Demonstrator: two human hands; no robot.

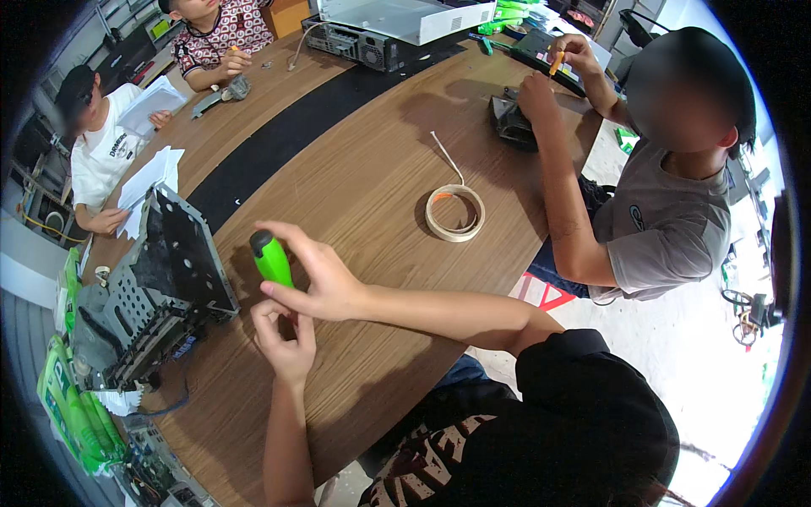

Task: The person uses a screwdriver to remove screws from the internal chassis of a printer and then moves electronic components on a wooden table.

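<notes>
A green-handled screwdriver (272,260) with a black end cap is held in my right hand (325,275), its cap pointing up and away. No shaft shows below the handle. Right under it, my left hand (285,342) is closed in a pinch close to the handle's lower end; its fingertips hide whatever lies between them. Both hands are over the near side of the wooden table (363,220). To their left stands an opened metal computer case (160,296), tilted up, with a perforated panel and a dark plate.
A tape roll (455,213) with a loose end lies mid-table. At right, a co-worker (667,194) holds an orange-handled tool over a dark part (511,122). Two people sit across. An opened desktop computer (363,46) stands at the back; green packages (76,414) lie lower left.
</notes>
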